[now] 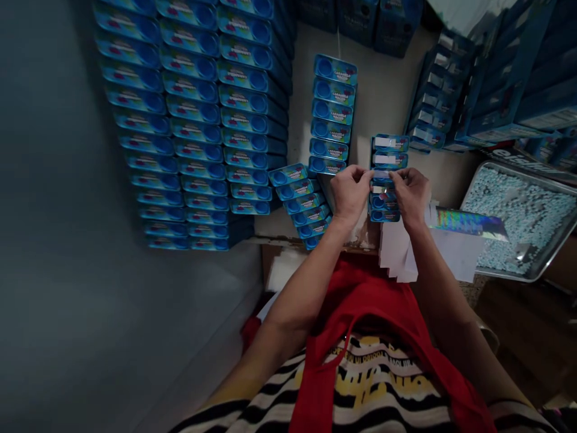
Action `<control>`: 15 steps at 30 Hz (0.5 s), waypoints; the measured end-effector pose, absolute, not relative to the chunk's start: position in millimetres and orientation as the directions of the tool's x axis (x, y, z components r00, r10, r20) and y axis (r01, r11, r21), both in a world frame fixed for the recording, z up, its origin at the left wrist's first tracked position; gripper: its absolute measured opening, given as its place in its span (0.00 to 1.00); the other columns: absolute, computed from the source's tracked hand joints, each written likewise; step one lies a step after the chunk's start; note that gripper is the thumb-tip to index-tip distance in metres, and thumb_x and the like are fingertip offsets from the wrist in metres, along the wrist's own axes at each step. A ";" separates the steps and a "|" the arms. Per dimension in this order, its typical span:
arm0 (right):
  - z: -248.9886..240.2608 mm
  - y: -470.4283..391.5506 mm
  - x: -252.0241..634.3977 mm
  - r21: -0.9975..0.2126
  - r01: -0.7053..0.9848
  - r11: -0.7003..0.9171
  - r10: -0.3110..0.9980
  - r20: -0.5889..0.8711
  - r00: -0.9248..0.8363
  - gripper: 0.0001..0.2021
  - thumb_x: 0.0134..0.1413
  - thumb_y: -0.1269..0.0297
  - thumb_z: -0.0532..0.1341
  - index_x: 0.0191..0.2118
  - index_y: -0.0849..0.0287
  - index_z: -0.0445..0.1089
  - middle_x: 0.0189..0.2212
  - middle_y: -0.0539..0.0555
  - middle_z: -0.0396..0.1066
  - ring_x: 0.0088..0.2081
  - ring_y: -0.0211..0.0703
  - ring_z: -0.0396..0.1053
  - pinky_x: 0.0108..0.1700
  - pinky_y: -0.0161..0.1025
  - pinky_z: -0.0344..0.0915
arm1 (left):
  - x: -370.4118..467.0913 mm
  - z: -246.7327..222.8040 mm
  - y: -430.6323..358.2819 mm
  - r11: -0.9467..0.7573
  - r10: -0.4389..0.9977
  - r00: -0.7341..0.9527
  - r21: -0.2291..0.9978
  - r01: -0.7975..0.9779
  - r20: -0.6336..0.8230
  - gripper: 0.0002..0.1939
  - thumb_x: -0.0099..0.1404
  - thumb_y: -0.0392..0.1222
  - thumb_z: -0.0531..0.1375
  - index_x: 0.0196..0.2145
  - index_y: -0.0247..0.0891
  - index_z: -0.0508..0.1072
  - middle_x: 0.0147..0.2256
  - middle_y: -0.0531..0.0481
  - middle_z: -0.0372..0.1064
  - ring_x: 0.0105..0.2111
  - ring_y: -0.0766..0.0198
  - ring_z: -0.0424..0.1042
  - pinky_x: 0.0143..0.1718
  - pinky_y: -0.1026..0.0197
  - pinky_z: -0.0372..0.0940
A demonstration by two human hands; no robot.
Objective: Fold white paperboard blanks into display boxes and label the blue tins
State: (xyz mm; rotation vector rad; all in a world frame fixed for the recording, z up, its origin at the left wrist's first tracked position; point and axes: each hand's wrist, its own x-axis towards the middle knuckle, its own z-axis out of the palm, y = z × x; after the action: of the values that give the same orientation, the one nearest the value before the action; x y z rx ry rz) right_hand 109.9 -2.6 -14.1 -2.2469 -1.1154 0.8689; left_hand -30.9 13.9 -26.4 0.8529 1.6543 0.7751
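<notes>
We saw the left hand [350, 193] and right hand [411, 193] each closed in a pinching grip on a small sticker [381, 175], held between them above the blue tins [384, 204] on the tabletop [383, 102].

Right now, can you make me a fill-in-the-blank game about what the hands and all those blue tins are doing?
1. Both hands, left hand and right hand, pinch one small ____ tin.
2. The metal tray of pale candies sits on the person's ____ side.
3. The person's apron is ____.
4. The shiny sticker strip lies closest to the ____ hand.

Missing words: blue; right; red; right
</notes>
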 end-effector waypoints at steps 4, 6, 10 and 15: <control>-14.6 -3.3 109.0 -0.662 0.511 -0.548 0.826 -0.333 0.455 0.12 0.59 0.54 0.66 0.33 0.58 0.77 0.22 0.45 0.66 0.26 0.37 0.63 0.33 0.38 0.57 | -31.2 -24.5 15.4 0.557 0.828 -0.167 0.818 0.143 -0.535 0.07 0.65 0.40 0.67 0.29 0.39 0.77 0.27 0.52 0.76 0.26 0.62 0.76 0.33 0.62 0.68; -16.4 -2.8 108.9 -0.657 0.521 -0.545 0.830 -0.333 0.448 0.12 0.59 0.53 0.66 0.33 0.57 0.76 0.22 0.45 0.67 0.26 0.38 0.64 0.34 0.38 0.58 | -31.2 -26.4 15.6 0.554 0.831 -0.168 0.817 0.159 -0.531 0.06 0.65 0.39 0.66 0.29 0.40 0.77 0.27 0.52 0.76 0.28 0.61 0.76 0.34 0.62 0.67; -27.0 -2.0 114.6 -0.623 0.564 -0.541 0.833 -0.304 0.463 0.14 0.56 0.49 0.68 0.34 0.55 0.72 0.23 0.45 0.68 0.28 0.40 0.66 0.34 0.39 0.60 | -28.5 -34.3 13.8 0.508 0.862 -0.154 0.826 0.246 -0.484 0.07 0.67 0.38 0.64 0.29 0.40 0.77 0.29 0.50 0.76 0.34 0.58 0.77 0.39 0.61 0.67; -51.9 -1.2 130.8 -0.622 0.549 -0.558 0.814 -0.281 0.509 0.24 0.45 0.49 0.74 0.38 0.53 0.62 0.26 0.43 0.67 0.28 0.39 0.66 0.32 0.38 0.62 | -15.1 -51.9 13.5 0.652 0.746 -0.231 0.756 0.062 -0.625 0.05 0.67 0.39 0.66 0.34 0.40 0.73 0.31 0.50 0.76 0.34 0.60 0.76 0.39 0.61 0.67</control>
State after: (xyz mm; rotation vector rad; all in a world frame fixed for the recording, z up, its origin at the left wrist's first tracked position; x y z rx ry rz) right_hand 130.8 -1.2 -51.9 -2.2950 -1.1183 0.7748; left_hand -15.1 13.5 -51.9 0.6624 1.7041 0.7306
